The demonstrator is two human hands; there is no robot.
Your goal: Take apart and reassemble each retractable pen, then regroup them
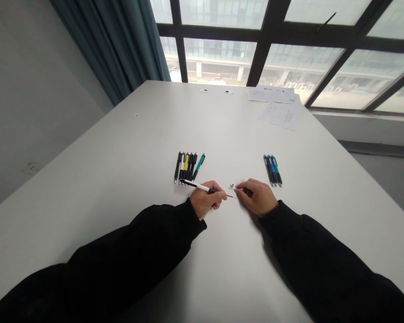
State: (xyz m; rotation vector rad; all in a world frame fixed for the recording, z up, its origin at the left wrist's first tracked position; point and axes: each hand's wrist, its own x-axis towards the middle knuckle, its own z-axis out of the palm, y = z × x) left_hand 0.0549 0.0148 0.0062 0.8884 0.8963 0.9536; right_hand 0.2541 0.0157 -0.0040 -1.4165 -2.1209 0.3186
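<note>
My left hand (pixel 207 199) grips a white pen (pixel 197 185) with a black grip section, its clip end up to the left. From its right end a thin dark refill (pixel 229 196) sticks out, pointing toward my right hand. My right hand (pixel 257 196) rests near the table with thumb and forefinger brought together. At its fingertips are tiny pale and metallic parts (pixel 231 185), too small to make out. What lies between the fingers cannot be told.
Several pens (pixel 186 167) lie in a row beyond my left hand, with yellow and green ones among them. Another group of pens (pixel 272 170) lies beyond my right hand. Papers (pixel 278 110) are at the far right of the white table (pixel 175 116), near the window.
</note>
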